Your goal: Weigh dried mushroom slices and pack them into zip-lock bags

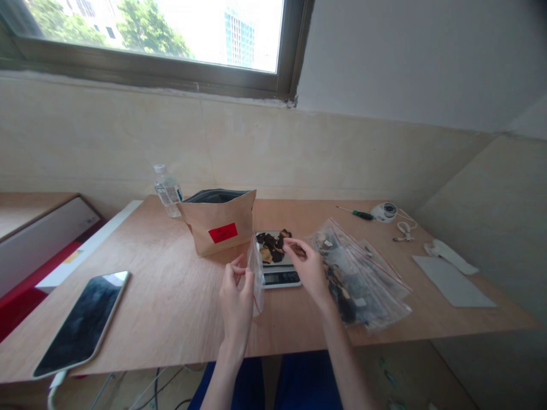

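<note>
My left hand (237,290) pinches a clear zip bag (256,273) with a red seal line, held upright at the left side of a small digital scale (280,280). Dark brown and tan dried slices (271,247) lie heaped on the scale's pan; their exact kind is unclear. My right hand (306,265) is over the pan's right side, thumb and fingers closed around what looks like a dark dried slice (300,249), partly hidden by the fingers. Behind the zip bag stands an open brown kraft pouch (224,219) with a red label. The numbers on the scale's display are too blurred to read.
Several clear zip bags (363,285) with dark contents overlap right of my right hand. A water bottle (167,191), a plugged-in phone (83,324), a green-handled screwdriver (362,215), a white dome camera (384,212) and a white sheet (453,282) also lie or stand about the table.
</note>
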Demonstrator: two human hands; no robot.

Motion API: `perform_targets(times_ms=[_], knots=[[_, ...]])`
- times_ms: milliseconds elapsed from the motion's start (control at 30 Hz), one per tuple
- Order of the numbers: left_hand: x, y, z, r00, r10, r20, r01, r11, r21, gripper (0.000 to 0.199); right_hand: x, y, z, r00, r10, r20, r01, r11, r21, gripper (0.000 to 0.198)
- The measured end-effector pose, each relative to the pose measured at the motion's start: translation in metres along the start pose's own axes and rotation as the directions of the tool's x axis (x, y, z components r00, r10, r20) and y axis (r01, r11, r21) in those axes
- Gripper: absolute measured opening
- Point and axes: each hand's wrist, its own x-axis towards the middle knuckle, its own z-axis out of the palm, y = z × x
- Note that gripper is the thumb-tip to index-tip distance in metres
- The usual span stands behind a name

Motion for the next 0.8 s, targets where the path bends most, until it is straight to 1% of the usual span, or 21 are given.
perform_targets(times_ms=[33, 67, 133, 167, 233, 333, 400, 467, 533, 567, 633, 667, 700, 733, 767, 800], knots=[[-0.001, 0.000, 0.001, 1.000, -0.005, 0.009, 0.005, 1.000, -0.003, 0.018, -0.006, -0.015, 0.004, 0.999, 0.039, 0.031, -0.042, 0.993, 0.107, 0.029], [-0.002, 0.001, 0.002, 1.000, -0.005, 0.014, 0.005, 1.000, -0.008, 0.019, -0.011, -0.028, 0.008, 0.993, 0.079, 0.091, -0.094, 0.979, 0.182, 0.030], [-0.005, 0.003, 0.004, 1.000, -0.009, 0.009, 0.009, 0.999, -0.031, 0.019, -0.020, -0.047, 0.018, 0.970, 0.115, 0.213, -0.171, 0.948, 0.268, 0.031], [-0.007, 0.003, 0.005, 1.000, -0.016, -0.006, 0.016, 0.999, -0.044, 0.020, -0.024, -0.051, 0.023, 0.960, 0.122, 0.253, -0.193, 0.941, 0.277, 0.031], [-0.011, 0.004, 0.005, 0.998, -0.040, -0.055, 0.037, 0.997, -0.068, 0.021, -0.029, -0.051, 0.033, 0.957, 0.120, 0.264, -0.183, 0.956, 0.229, 0.029], [-0.017, 0.004, 0.005, 0.991, -0.058, -0.125, 0.046, 0.994, -0.098, 0.022, -0.037, -0.044, 0.042, 0.970, 0.105, 0.220, -0.113, 0.993, 0.026, 0.025], [-0.021, 0.004, 0.004, 0.989, -0.054, -0.134, 0.040, 0.993, -0.107, 0.023, -0.043, -0.045, 0.045, 0.966, 0.098, 0.237, -0.080, 0.993, -0.084, 0.029], [-0.023, 0.005, 0.004, 0.991, -0.058, -0.123, 0.046, 0.994, -0.104, 0.023, -0.048, -0.052, 0.045, 0.952, 0.073, 0.298, -0.048, 0.995, -0.092, 0.034], [-0.024, 0.007, 0.001, 0.988, -0.078, -0.131, 0.067, 0.994, -0.087, 0.023, -0.050, -0.058, 0.042, 0.951, 0.012, 0.307, 0.000, 0.999, -0.039, 0.033], [-0.023, 0.009, 0.000, 0.985, -0.091, -0.148, 0.081, 0.994, -0.076, 0.023, -0.049, -0.058, 0.040, 0.964, -0.023, 0.266, 0.030, 0.999, -0.023, 0.032], [-0.021, 0.012, -0.005, 0.976, -0.111, -0.189, 0.101, 0.993, -0.058, 0.023, -0.042, -0.049, 0.038, 0.992, -0.090, 0.091, 0.096, 0.993, -0.067, 0.033], [-0.019, 0.014, -0.007, 0.972, -0.117, -0.205, 0.108, 0.993, -0.052, 0.022, -0.036, -0.040, 0.037, 0.993, -0.121, -0.009, 0.119, 0.984, -0.132, 0.034], [-0.018, 0.016, -0.009, 0.969, -0.122, -0.214, 0.113, 0.992, -0.052, 0.022, -0.029, -0.029, 0.038, 0.984, -0.152, -0.097, 0.129, 0.968, -0.214, 0.033], [-0.017, 0.017, -0.011, 0.968, -0.125, -0.216, 0.116, 0.992, -0.055, 0.022, -0.023, -0.016, 0.039, 0.972, -0.175, -0.158, 0.120, 0.944, -0.308, 0.032], [-0.016, 0.018, -0.012, 0.968, -0.129, -0.215, 0.118, 0.991, -0.062, 0.022, -0.016, -0.003, 0.042, 0.963, -0.188, -0.195, 0.096, 0.911, -0.402, 0.034], [-0.016, 0.020, -0.014, 0.968, -0.133, -0.213, 0.120, 0.990, -0.071, 0.022, -0.010, 0.010, 0.045, 0.963, -0.188, -0.191, 0.076, 0.876, -0.476, 0.038]])
